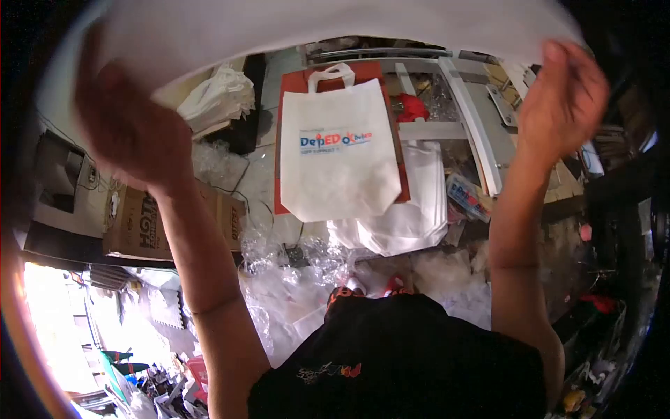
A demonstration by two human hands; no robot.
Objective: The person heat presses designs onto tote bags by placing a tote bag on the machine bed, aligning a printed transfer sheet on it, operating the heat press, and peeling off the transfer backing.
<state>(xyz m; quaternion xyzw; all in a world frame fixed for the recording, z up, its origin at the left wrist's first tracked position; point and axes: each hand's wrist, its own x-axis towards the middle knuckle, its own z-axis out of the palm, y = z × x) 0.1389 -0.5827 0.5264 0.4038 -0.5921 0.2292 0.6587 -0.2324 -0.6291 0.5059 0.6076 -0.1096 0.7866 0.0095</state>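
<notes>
A white translucent sheet [335, 21] stretches across the top of the view, raised between my two hands. My right hand [562, 101] pinches its right edge, thumb towards me and fingers curled behind. At its left edge is my left hand [132, 126], smeared by motion and dark, with its fingers closed around the sheet's side. Below and between the arms, a white tote bag [342, 160] lies flat on a red board [292, 80]. Printed lettering in blue and red [335, 138] crosses the bag's middle, and its handle [331, 75] points away from me.
More white bags [412, 234] lie under the board's near right side. A printed film [466, 197] rests to their right. White material is heaped [223, 98] at the back left, above a cardboard box [139, 223]. Crumpled clear plastic [279, 300] covers the floor around my feet.
</notes>
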